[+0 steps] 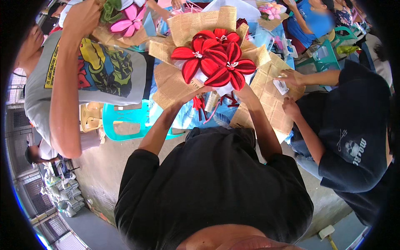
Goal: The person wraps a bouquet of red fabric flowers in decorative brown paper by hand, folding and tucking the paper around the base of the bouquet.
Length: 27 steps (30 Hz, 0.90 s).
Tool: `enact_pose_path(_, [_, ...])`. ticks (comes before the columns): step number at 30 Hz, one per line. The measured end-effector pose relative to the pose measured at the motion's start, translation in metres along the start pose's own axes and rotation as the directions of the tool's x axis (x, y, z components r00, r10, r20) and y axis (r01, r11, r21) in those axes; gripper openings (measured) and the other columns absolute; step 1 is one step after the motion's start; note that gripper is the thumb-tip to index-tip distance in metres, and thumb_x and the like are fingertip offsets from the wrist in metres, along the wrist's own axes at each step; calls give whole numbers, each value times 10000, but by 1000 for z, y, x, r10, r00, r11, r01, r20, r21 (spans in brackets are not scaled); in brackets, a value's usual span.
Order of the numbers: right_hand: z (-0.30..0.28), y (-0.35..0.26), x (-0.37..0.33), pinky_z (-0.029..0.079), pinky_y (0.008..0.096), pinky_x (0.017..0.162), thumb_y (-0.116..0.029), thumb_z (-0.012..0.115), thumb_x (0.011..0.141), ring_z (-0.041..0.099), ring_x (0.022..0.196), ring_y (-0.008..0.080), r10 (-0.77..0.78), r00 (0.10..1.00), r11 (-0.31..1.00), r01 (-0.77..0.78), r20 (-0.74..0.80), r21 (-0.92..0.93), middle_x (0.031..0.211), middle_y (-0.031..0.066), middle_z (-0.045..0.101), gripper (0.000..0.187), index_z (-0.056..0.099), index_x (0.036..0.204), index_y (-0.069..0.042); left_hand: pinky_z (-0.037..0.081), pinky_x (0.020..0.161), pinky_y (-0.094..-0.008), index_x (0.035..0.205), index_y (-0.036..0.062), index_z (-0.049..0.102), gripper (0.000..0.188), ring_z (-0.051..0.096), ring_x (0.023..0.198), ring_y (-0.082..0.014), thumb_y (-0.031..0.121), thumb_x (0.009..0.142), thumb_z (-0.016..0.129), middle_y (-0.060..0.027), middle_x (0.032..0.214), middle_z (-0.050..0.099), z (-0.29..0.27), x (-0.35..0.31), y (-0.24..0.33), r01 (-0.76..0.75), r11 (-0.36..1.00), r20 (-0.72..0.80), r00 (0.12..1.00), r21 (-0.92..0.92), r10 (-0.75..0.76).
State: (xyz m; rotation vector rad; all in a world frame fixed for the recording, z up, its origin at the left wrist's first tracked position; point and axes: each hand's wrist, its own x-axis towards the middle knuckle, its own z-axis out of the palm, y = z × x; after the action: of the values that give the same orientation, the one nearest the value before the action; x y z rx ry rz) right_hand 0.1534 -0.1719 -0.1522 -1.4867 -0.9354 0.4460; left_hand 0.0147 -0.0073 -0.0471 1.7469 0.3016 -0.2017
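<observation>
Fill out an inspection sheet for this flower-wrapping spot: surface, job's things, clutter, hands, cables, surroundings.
Surface: table with a blue leaf-patterned cover, mostly hidden.
Job's things: bouquet of red flowers in tan printed wrapping paper, held up over the table.
Clutter: red stems or ribbon under the bouquet; more paper sheets at right.
Hands: left hand and right hand both grip the bouquet's base from below.
Cables: nothing seen.
Surroundings: person in a grey shirt raising a pink flower; person in dark blue handling paper; turquoise chair; concrete floor.
</observation>
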Motion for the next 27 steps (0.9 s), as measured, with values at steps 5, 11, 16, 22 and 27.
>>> enact_pose_path(5, [-5, -6, 11, 431, 341, 769, -346, 510, 850, 574, 925, 248, 160, 985, 987, -160, 60, -4, 1028, 146, 603, 408, 525, 1138, -57, 429, 677, -272, 897, 47, 631, 290, 560, 744, -135, 318, 839, 546, -26, 801, 616, -14, 17, -24, 54, 987, -2, 999, 150, -54])
enact_pose_path(11, [-11, -16, 25, 412, 312, 826, -295, 648, 767, 543, 951, 192, 349, 934, 891, -357, 79, 282, 1055, 97, 584, 445, 549, 1124, -48, 440, 683, -247, 1022, 27, 595, 303, 578, 766, -137, 267, 883, 472, -57, 897, 624, -22, 26, -49, -174, 981, 86, 982, 88, 166])
enact_pose_path(16, [7, -104, 49, 431, 288, 786, -107, 723, 659, 548, 905, 159, -103, 993, 993, 106, -64, 50, 1009, 63, 565, 434, 536, 1037, -5, 444, 690, -240, 1117, 48, 544, 438, 585, 783, -136, 400, 895, 411, -73, 947, 617, -44, 30, -77, -60, 995, 122, 990, -82, 69])
enact_pose_path(22, [13, -101, 49, 422, 215, 652, -72, 693, 704, 533, 761, 63, 119, 993, 949, -110, -11, 295, 867, 35, 576, 311, 540, 965, 1, 441, 716, -253, 1122, 65, 541, 429, 570, 799, -128, 406, 894, 415, -61, 959, 608, -38, 20, -17, -162, 984, -51, 986, -69, 159])
enact_pose_path(27, [3, -92, 45, 452, 269, 630, -62, 582, 784, 570, 646, 117, 150, 982, 934, -179, 116, 309, 745, 38, 586, 174, 555, 942, 6, 397, 847, -280, 1200, 54, 486, 468, 524, 956, -135, 402, 895, 416, -59, 1079, 564, -39, 16, -37, 3, 982, -26, 1000, -190, -8])
